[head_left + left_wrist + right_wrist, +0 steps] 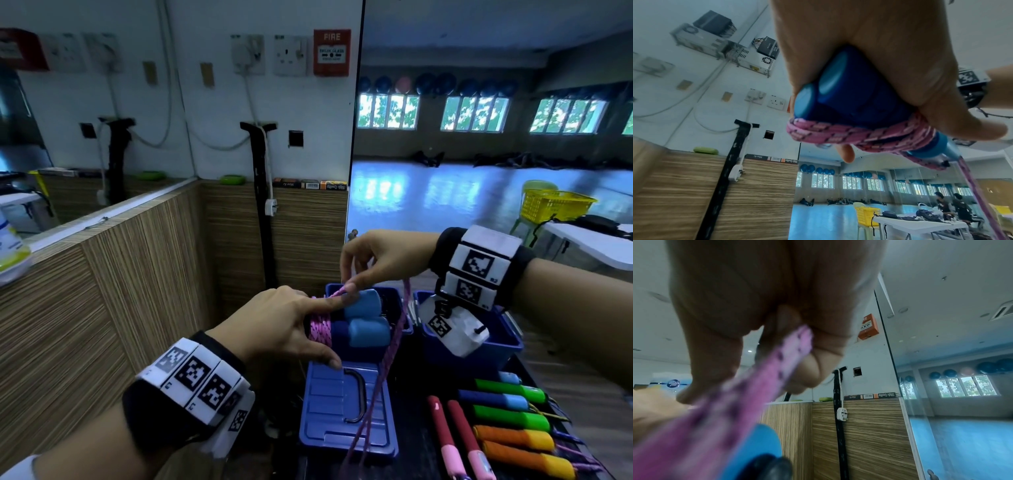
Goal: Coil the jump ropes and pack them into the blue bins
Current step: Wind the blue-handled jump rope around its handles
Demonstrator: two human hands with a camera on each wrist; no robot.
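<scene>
My left hand (294, 323) grips a pair of blue jump-rope handles (368, 323) held side by side, with pink braided rope (320, 327) wound around them in several turns. The left wrist view shows the handles (849, 97) in my palm and the pink coil (838, 133) under my thumb. My right hand (370, 260) pinches the pink rope (789, 353) just above the handles. The loose rope (387, 363) hangs down over a blue bin lid (329, 411). Two blue bins (493, 346) stand behind the lid.
Several more jump ropes with red, green, orange and blue handles (507, 425) lie on the dark table at the right. A wood-panelled partition (137, 274) runs along the left. A yellow basket (555, 205) sits on a chair at the far right.
</scene>
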